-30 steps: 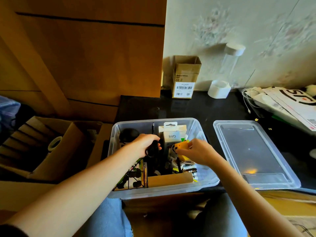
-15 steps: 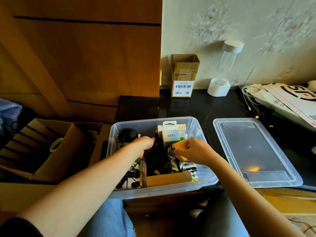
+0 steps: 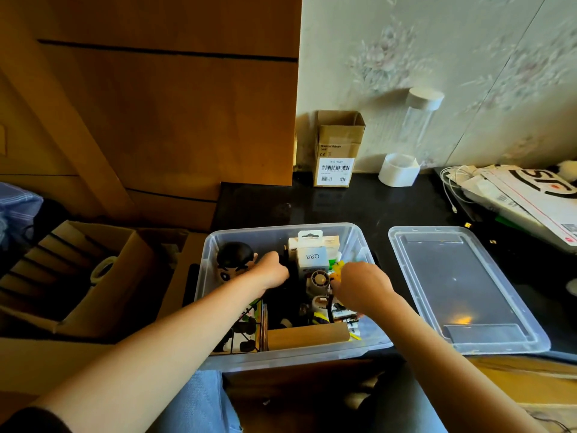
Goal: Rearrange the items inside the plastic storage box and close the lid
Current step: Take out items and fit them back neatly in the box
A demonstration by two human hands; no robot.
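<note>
Starting at the left, an open cardboard carton (image 3: 103, 276) sits below the wooden cabinet (image 3: 156, 120). Next comes the clear plastic storage box (image 3: 281, 354) at the bench's near edge, crammed with a cartoon figure (image 3: 232, 260), a white "088" pack (image 3: 312, 256) and a small fan (image 3: 318, 279). The left hand (image 3: 271, 270) reaches into the dark middle, probably shifting something to make room; whether its fingers grip anything I cannot tell. The right hand (image 3: 359, 285) has its fingers curled round a yellow item (image 3: 338, 267). Further right, the lid (image 3: 462, 289) lies flat on the black bench (image 3: 359, 207), off the box, awaiting closing. Papers (image 3: 524, 195) pile beneath floral wallpaper.
</note>
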